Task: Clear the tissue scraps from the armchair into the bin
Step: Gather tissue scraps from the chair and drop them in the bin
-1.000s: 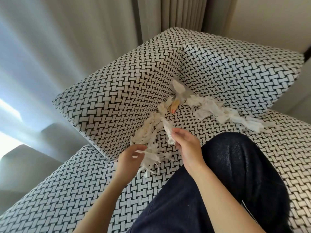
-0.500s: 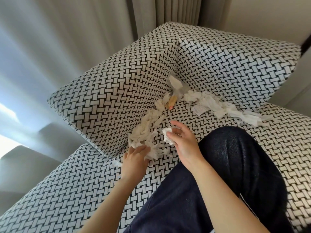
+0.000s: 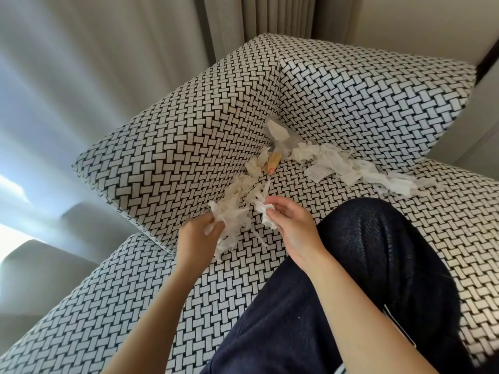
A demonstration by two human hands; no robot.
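While my left hand [image 3: 201, 234] grips a bunch of scraps [image 3: 235, 209] and my right hand [image 3: 290, 221] pinches one, more scraps lie on the armchair [image 3: 189, 147] — a long row [image 3: 359, 168] stretching up and right, nearer my right.

Bare forearms, no sleeves; dark navy trousers [image 3: 337, 292] on the legs

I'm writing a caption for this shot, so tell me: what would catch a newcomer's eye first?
The bold black-and-white woven pattern of the armchair fills most of the view. White tissue scraps trail along the crease between seat and cushions, from the far corner out to the right. In the middle, the left hand and right hand each clutch a bunch of scraps, above a knee in dark trousers on the seat.
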